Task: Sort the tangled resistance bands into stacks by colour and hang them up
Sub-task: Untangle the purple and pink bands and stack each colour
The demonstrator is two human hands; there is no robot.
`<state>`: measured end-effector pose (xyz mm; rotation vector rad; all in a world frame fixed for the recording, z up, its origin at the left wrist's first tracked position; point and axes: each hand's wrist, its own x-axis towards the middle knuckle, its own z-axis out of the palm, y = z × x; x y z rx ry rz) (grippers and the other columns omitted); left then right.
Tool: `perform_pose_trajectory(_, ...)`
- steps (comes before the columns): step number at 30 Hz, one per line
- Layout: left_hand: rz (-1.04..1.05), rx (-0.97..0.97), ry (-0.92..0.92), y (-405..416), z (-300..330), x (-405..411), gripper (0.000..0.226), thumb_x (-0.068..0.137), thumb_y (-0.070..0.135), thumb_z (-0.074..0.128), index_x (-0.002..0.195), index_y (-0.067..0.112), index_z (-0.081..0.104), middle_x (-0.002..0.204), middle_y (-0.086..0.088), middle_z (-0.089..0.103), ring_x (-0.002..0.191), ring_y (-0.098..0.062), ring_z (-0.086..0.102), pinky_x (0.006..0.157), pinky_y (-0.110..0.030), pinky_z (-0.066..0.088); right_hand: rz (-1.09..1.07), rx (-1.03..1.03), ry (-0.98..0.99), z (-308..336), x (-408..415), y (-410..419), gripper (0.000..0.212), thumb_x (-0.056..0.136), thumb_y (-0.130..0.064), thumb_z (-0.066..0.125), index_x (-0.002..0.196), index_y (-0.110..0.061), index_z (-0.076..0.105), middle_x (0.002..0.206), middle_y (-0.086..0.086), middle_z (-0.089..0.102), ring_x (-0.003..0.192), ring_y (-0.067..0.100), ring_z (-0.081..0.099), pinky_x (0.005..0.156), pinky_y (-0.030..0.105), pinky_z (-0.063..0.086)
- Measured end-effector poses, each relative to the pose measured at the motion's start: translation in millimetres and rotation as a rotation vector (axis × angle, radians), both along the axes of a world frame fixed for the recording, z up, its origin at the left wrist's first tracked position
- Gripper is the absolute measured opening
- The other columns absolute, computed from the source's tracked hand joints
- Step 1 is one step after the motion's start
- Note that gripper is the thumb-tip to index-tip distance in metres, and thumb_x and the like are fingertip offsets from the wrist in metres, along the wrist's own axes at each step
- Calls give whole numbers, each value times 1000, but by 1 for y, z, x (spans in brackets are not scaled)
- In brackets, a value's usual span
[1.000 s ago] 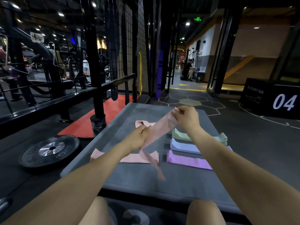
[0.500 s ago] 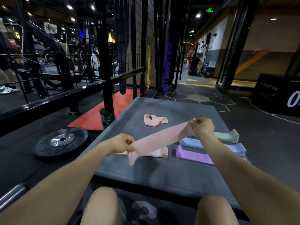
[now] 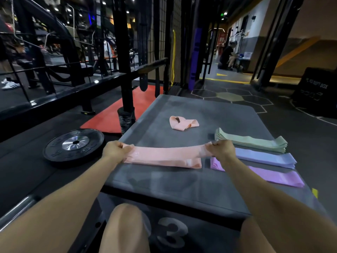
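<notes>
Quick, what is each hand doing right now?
Left hand: grips the pink band's left end.
Right hand: grips its right end.

Both hands: left point(image 3: 114, 151), right point(image 3: 221, 149), stretch pink band point(image 3: 164, 155) over pink stack point(image 3: 189, 164).

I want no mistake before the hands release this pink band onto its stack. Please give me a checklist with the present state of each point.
1. Left hand grips one end of the stretched flat pink fabric band: ok.
2. Right hand grips the other end: ok.
3. Band is untwisted: ok.
4. Band lies over the pink stack on the grey padded box: ok.
5. Ends line up with the stack: cannot tell.
6. All pink sorted: not ok, a crumpled pink band lies farther back.
</notes>
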<state>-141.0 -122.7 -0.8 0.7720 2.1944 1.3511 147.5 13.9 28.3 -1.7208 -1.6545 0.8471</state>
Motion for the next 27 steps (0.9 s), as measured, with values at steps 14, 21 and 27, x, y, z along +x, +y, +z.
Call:
perform_pose_trajectory(14, 5, -136, 210, 29, -22, -38, 39, 82, 27, 72, 57, 13, 46, 68, -6, 53, 73, -21, 48, 67, -25, 32, -22, -75, -127, -53, -51, 17, 28, 85, -27, 62, 87, 1, 67, 88, 16, 66, 75, 27, 51, 68, 26, 37)
perform_pose_trajectory(21, -68, -265, 280, 30, -36, -43, 36, 87, 35, 63, 59, 15, 51, 68, -9, 56, 73, -26, 52, 67, -27, 38, -94, -98, -132, -64, -52, 14, 31, 88, -26, 60, 104, 0, 65, 110, 17, 65, 101, 33, 59, 74, 28, 37)
perform_pose_trajectory(27, -59, -292, 251, 31, -30, -40, 29, 88, 22, 53, 60, 13, 52, 73, -11, 57, 76, -28, 51, 66, -25, 35, -94, -82, -164, -61, -54, 8, 28, 88, -21, 54, 102, 0, 65, 106, 18, 66, 90, 31, 55, 72, 27, 37)
